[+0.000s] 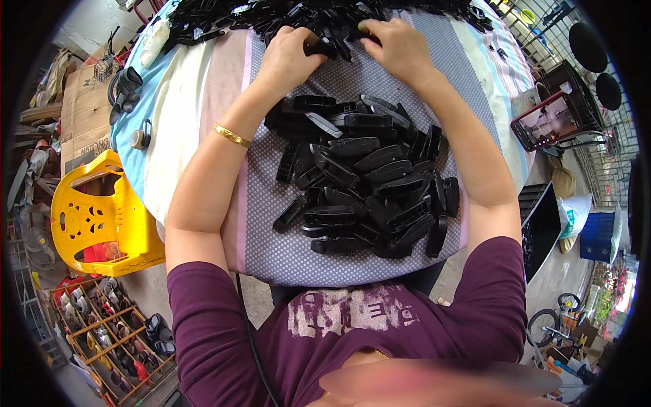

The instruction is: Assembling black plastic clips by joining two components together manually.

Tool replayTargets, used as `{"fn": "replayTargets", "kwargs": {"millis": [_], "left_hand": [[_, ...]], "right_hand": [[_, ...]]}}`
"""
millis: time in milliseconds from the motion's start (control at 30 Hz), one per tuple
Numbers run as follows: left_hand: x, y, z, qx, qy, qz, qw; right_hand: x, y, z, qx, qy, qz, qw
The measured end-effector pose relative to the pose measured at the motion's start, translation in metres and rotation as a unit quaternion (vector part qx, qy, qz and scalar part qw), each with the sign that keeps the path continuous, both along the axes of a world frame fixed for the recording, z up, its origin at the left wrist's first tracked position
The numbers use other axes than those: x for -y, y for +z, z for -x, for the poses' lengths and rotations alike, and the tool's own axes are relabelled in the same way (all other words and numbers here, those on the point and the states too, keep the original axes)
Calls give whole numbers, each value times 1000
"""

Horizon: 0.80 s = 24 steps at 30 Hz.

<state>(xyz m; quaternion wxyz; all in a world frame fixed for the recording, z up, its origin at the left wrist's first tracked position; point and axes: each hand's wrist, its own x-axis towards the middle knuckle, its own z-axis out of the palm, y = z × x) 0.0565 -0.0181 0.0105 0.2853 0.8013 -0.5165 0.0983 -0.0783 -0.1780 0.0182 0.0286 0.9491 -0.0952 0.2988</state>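
Observation:
Both arms reach forward over a round table to its far side. My left hand (290, 60), with a gold bangle on the wrist, is curled with thumb and fingers closed around a black plastic piece (324, 49). To its right, my right hand (399, 53) has its thumb and fingers bent together at the edge of a wide pile of black plastic parts (217, 17); what it pinches is too dark to make out. Between my forearms lies a heap of long, rounded black plastic pieces (352, 146), one with a grey top.
A patterned cloth (271, 261) covers the table. Dark eyewear-like items (125, 91) and a small round object (140, 138) lie at the left. Beyond that edge stand a yellow chair (125, 224) and a shoe rack (102, 332). A phone (546, 122) is propped at the right.

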Motion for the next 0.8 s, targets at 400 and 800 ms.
{"fn": "replayTargets", "kwargs": {"millis": [400,800], "left_hand": [[-3,9,-2,-342,-152,185,909],[-1,15,16,-438,-157,198,863]], "right_hand": [[-34,14,-4,62,232,-559,793],[-41,6,-5,89,190,-504,838]]}}
